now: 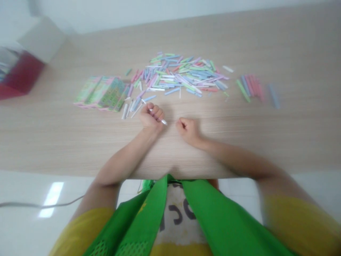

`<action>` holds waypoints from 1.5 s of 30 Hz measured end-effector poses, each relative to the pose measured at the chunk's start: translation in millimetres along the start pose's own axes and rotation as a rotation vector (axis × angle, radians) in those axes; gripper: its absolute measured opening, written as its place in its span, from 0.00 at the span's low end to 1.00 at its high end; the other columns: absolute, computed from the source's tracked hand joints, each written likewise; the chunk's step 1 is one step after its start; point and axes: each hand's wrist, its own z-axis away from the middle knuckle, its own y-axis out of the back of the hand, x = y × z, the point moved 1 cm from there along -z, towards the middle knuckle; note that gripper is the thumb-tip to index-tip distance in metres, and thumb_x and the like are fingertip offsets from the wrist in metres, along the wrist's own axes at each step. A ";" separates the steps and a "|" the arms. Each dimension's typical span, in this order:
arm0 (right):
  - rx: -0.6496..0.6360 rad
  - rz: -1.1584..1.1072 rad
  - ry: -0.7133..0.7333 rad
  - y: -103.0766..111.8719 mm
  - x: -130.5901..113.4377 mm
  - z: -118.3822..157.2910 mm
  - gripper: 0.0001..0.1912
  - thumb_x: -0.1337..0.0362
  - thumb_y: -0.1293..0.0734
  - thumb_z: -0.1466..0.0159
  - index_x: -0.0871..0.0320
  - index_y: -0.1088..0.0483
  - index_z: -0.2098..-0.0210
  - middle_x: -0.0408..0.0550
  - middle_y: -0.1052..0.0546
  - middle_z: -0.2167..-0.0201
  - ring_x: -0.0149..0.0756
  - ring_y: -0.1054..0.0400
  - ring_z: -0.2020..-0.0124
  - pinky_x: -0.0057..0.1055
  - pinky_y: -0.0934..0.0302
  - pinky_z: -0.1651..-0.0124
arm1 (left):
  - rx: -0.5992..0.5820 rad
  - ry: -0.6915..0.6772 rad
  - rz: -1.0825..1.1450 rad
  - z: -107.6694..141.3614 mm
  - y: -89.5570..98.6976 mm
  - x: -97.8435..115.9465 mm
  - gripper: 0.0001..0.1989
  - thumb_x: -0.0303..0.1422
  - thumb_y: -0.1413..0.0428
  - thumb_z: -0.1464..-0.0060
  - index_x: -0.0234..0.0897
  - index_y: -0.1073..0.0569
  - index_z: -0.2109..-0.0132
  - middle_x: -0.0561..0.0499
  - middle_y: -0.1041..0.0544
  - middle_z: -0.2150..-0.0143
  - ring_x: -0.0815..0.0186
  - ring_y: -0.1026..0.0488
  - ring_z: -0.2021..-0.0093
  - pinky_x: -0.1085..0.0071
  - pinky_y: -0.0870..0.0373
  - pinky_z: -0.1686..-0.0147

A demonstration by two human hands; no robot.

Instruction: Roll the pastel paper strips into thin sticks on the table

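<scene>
Curling around a slim white stick, the fingers of the left hand are closed against the palm in the head view, with the stick's ends showing at both sides of the fist. The right hand is near it, apart from it, its fingers bent inward and pressed together in a loose fist; whether anything is inside cannot be told. Both hands are over the pale wood-grain table.

Beyond the hands lies a wide, loose heap of thin pastel sticks in blue, green, pink, lilac and white, many crossing one another. Between the left hand and the green-and-pink patterned packs lie a few loose white and blue sticks. To the right of the heap, a short row of green, blue and pink sticks lies side by side, and a blurred blue-grey stick is apart from its right end. At the far left stands a dark red box with a pale flap, cut off by the frame edge.
</scene>
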 end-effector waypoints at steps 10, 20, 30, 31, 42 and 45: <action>0.053 -0.202 0.245 19.2 -19.9 -19.5 0.21 0.51 0.42 0.28 0.51 0.29 0.44 0.51 0.23 0.49 0.43 0.30 0.45 0.45 0.37 0.40 | -0.382 -0.273 -0.393 6.0 26.5 -40.9 0.23 0.48 0.42 0.40 0.37 0.37 0.75 0.60 0.49 0.83 0.76 0.53 0.83 0.77 0.55 0.83; 0.355 -0.267 0.256 49.5 -53.8 -25.6 0.22 0.51 0.45 0.25 0.52 0.32 0.71 0.45 0.28 0.69 0.37 0.31 0.61 0.43 0.36 0.50 | -0.596 -0.365 -0.758 19.7 31.7 -59.5 0.22 0.51 0.43 0.42 0.36 0.21 0.68 0.53 0.34 0.78 0.70 0.38 0.76 0.71 0.40 0.72; 0.097 -0.655 -0.264 50.8 -29.6 -40.3 0.27 0.35 0.43 0.33 0.53 0.33 0.63 0.38 0.33 0.82 0.25 0.51 0.85 0.28 0.60 0.81 | -0.003 0.116 -0.027 -10.5 2.6 -5.7 0.14 0.30 0.54 0.41 0.36 0.32 0.74 0.61 0.56 0.86 0.75 0.59 0.88 0.76 0.61 0.87; 0.028 -0.685 -0.347 41.0 -24.6 -36.1 0.27 0.35 0.42 0.34 0.53 0.33 0.62 0.38 0.32 0.83 0.24 0.52 0.86 0.27 0.61 0.81 | -0.011 0.121 0.004 -9.4 1.1 -1.0 0.15 0.30 0.54 0.41 0.36 0.33 0.75 0.61 0.56 0.86 0.75 0.58 0.88 0.77 0.60 0.87; -0.055 -0.704 -0.395 0.5 -30.0 -6.9 0.14 0.52 0.32 0.37 0.53 0.38 0.66 0.34 0.35 0.80 0.25 0.46 0.82 0.26 0.52 0.77 | 0.137 0.191 0.020 9.5 -1.5 -25.9 0.11 0.22 0.55 0.45 0.36 0.36 0.74 0.57 0.44 0.85 0.74 0.42 0.86 0.79 0.41 0.82; 0.077 -0.449 -0.236 10.8 -28.7 -12.9 0.10 0.57 0.32 0.36 0.55 0.34 0.66 0.38 0.30 0.76 0.29 0.37 0.75 0.29 0.43 0.69 | 0.234 0.243 -0.110 9.7 3.3 -38.0 0.11 0.25 0.57 0.45 0.35 0.32 0.71 0.50 0.31 0.80 0.69 0.31 0.80 0.77 0.34 0.81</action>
